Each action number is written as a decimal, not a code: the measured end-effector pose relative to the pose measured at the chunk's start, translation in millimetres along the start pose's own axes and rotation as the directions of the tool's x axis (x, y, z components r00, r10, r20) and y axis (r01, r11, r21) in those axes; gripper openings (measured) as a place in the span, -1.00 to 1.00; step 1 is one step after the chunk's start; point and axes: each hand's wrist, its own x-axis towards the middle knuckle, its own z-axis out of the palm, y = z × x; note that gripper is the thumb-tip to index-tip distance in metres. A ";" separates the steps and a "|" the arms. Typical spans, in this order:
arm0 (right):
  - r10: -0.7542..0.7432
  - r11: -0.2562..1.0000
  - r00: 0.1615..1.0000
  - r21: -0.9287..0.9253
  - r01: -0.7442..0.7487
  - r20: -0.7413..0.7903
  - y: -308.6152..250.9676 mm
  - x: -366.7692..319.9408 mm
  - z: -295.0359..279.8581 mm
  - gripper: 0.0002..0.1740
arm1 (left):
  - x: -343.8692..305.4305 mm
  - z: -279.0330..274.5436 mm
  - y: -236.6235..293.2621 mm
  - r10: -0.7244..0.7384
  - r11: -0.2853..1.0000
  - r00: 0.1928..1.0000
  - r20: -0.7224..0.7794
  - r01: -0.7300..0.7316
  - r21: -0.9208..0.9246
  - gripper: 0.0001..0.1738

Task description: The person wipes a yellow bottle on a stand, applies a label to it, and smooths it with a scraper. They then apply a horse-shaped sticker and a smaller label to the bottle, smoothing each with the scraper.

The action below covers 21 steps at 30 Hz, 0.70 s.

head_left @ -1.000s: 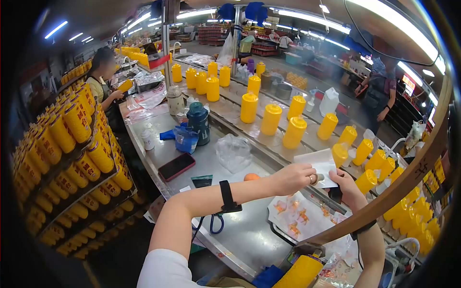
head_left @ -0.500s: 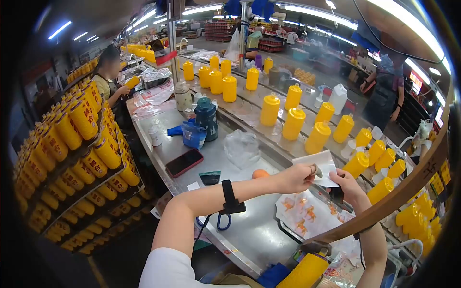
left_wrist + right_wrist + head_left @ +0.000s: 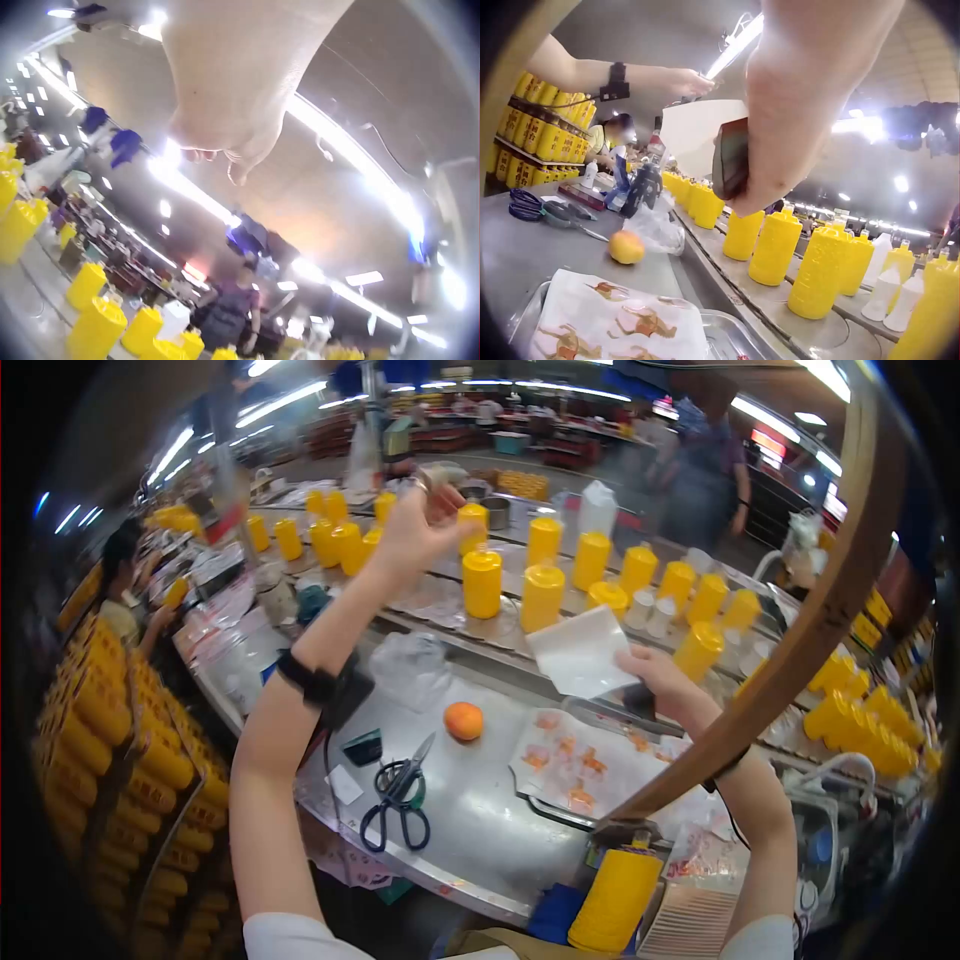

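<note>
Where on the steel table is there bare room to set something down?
Between the scissors, the orange fruit and the tray, down to the near edge of the table. Crowded: the tray, mostly under a printed sheet, and beyond, where yellow bottles stand close.

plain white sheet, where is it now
In the head view, just right of centre, the plain white sheet is held by the right hand, near yellow bottles.
</note>
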 end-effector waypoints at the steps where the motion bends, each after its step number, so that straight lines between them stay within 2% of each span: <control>1: -0.018 1.000 0.999 -0.002 0.019 0.032 1.8 4.0 -4.0 -0.65 | -23.4 29.1 4.6 0.229 0.969 0.962 0.148 -0.240 0.061 -0.30; 2: -0.015 1.000 0.999 -0.006 0.016 0.035 -0.9 2.5 -4.7 -0.66 | -46.5 58.1 11.8 0.430 0.877 0.855 0.289 -0.471 0.091 -0.35; 3: -0.010 1.000 0.999 -0.012 0.011 0.040 -2.0 0.1 -4.9 -0.66 | -70.6 74.3 36.2 0.492 0.850 0.773 0.400 -0.527 -0.028 -0.30; 4: -0.009 1.000 1.000 -0.013 0.009 0.015 0.7 -0.6 -8.0 -0.66 | -85.1 91.4 30.7 0.447 0.859 0.744 0.496 -0.511 -0.008 -0.37; 6: -0.053 0.998 0.990 0.037 0.048 0.131 6.2 1.8 -15.8 -0.65 | -103.6 114.8 24.8 0.477 0.851 0.741 0.472 -0.525 -0.035 -0.43; 8: -0.048 0.999 0.996 0.027 0.047 0.075 6.7 0.9 -10.8 -0.70 | -111.3 131.7 24.6 0.535 0.820 0.724 0.436 -0.568 -0.063 -0.49; 11: -0.021 0.999 1.000 0.043 0.020 0.013 2.8 -11.0 0.4 -0.68 | -120.9 146.8 17.2 0.553 0.825 0.732 0.398 -0.550 -0.134 -0.53; 12: -0.010 1.000 0.999 -0.025 0.011 0.043 2.7 -8.3 -5.0 -0.65 | -123.6 149.8 15.4 0.415 0.909 0.776 0.475 -0.344 -0.234 -0.51; 13: -0.019 0.999 0.999 -0.038 0.020 0.034 2.2 -6.7 -10.7 -0.65 | -123.8 151.9 13.0 0.275 0.946 0.779 0.564 -0.116 -0.302 -0.48; 14: -0.001 0.996 0.998 -0.085 0.007 0.068 0.4 -3.9 -16.5 -0.65 | -124.2 153.5 11.6 0.218 0.947 0.787 0.578 -0.027 -0.319 -0.43; 15: 0.026 0.992 0.994 -0.124 -0.013 0.103 -0.8 -2.9 -15.9 -0.65 | -122.7 152.3 14.5 0.224 0.945 0.788 0.573 -0.033 -0.325 -0.43; 18: 0.037 0.995 0.995 -0.099 -0.028 0.088 -7.3 2.3 -10.7 -0.67 | -118.5 140.1 25.0 0.382 0.917 0.816 0.434 -0.276 -0.287 -0.35; 19: 0.045 0.995 0.996 -0.088 -0.038 0.080 -9.8 1.9 -7.8 -0.68 | -119.1 144.8 17.5 0.382 0.917 0.816 0.434 -0.276 -0.287 -0.35; 21: 0.041 0.996 0.995 -0.086 -0.033 0.091 -13.8 2.0 -4.5 -0.66 | -119.3 156.7 3.7 0.208 0.952 0.917 0.340 -0.111 -0.284 -0.31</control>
